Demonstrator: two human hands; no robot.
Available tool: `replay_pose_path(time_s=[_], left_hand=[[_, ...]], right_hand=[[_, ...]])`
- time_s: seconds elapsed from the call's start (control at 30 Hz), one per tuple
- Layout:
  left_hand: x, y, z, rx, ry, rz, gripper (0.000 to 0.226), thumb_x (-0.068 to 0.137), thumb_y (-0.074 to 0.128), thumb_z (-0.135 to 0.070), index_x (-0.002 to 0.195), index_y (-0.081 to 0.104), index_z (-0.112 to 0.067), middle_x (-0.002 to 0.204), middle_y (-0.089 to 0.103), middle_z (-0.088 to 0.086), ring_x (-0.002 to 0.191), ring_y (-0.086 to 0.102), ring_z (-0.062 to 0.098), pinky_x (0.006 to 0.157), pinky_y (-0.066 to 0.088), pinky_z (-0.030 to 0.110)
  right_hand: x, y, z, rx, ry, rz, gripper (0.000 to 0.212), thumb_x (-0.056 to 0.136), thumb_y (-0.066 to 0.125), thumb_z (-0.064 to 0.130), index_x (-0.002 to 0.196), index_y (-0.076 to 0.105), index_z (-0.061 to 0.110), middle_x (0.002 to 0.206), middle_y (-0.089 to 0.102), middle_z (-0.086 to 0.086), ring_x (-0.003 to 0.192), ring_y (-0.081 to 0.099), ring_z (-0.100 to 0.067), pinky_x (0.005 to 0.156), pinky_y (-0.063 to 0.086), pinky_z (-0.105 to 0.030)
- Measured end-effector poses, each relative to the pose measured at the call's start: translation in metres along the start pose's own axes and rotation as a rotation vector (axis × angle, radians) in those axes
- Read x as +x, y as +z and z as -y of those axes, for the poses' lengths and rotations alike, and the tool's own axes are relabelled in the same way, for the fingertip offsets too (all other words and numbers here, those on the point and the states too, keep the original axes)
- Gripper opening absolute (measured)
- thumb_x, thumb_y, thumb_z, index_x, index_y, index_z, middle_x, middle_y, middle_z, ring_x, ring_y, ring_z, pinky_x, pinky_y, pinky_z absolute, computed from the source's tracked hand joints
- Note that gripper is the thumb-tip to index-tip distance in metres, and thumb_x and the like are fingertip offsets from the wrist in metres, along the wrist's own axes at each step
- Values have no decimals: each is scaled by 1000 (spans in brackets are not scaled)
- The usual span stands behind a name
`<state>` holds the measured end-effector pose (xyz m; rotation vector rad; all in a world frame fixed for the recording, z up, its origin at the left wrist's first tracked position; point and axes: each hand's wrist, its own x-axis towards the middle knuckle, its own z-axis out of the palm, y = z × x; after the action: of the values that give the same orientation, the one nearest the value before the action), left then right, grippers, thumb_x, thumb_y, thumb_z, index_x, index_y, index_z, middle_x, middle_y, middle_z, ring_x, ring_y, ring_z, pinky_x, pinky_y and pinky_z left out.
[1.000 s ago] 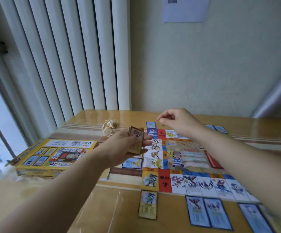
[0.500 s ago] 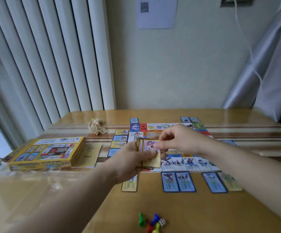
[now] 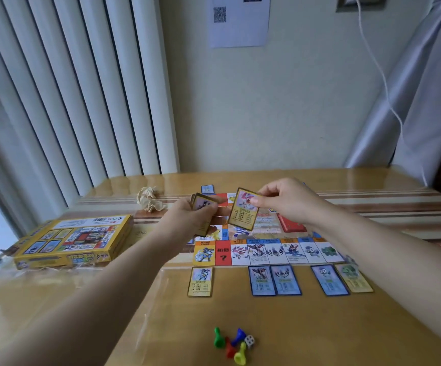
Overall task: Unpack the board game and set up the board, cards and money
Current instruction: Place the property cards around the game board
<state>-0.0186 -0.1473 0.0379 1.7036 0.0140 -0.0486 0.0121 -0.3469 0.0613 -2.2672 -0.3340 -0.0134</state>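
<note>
Now that your right hand point(image 3: 290, 204) has pinched the top card point(image 3: 243, 213) off the deck point(image 3: 202, 203), it hangs over the board point(image 3: 275, 250).
Your left hand point(image 3: 185, 225) keeps its grip clenched round the deck; the card likely belongs in the near row's gap on the surface point(image 3: 319, 326).

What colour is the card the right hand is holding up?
The card is yellow with a pink creature pictured; see the head view.
</note>
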Motion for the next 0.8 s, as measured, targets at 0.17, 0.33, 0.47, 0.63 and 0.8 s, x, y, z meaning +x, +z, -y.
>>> replay_pose_path(time_s=[0.17, 0.33, 0.47, 0.63, 0.8], left_hand=[[6, -9, 29, 313, 48, -16, 23, 96, 49, -12, 113, 62, -22, 84, 67, -8, 65, 55, 8, 69, 52, 31], [-4, -7, 53, 779, 63, 137, 28, 97, 47, -20, 121, 55, -32, 96, 55, -12, 67, 51, 9, 52, 38, 8], [-13, -2, 62, 1138, 124, 321, 36, 97, 45, -17, 127, 55, -35, 127, 50, -7, 105, 53, 9, 86, 45, 20], [-22, 5, 67, 1366, 177, 451, 46, 98, 39, -13, 134, 48, -40, 146, 33, -14, 124, 47, 13, 97, 46, 34], [-29, 10, 69, 1477, 217, 529, 51, 99, 34, -13, 140, 37, -43, 153, 23, -19, 135, 36, 14, 101, 40, 36]], right_hand=[[-7, 25, -21, -7, 135, 160, 10, 85, 69, 24, 92, 67, 17, 100, 66, 5, 90, 60, -12, 72, 41, -23], [-12, 66, -41, -56, 176, 252, 17, 82, 73, 25, 94, 62, 21, 99, 69, -5, 93, 66, -20, 75, 47, -28], [-14, 84, -48, -123, 137, 275, 17, 82, 73, 25, 92, 60, 21, 86, 63, -1, 76, 60, -17, 65, 46, -28], [-13, 92, -55, -302, 81, 214, 18, 77, 75, 34, 86, 62, 27, 78, 60, 11, 77, 60, -11, 74, 48, -30], [-12, 86, -57, -377, 37, 138, 12, 82, 69, 36, 92, 67, 29, 86, 62, 14, 84, 59, -8, 85, 45, -31]])
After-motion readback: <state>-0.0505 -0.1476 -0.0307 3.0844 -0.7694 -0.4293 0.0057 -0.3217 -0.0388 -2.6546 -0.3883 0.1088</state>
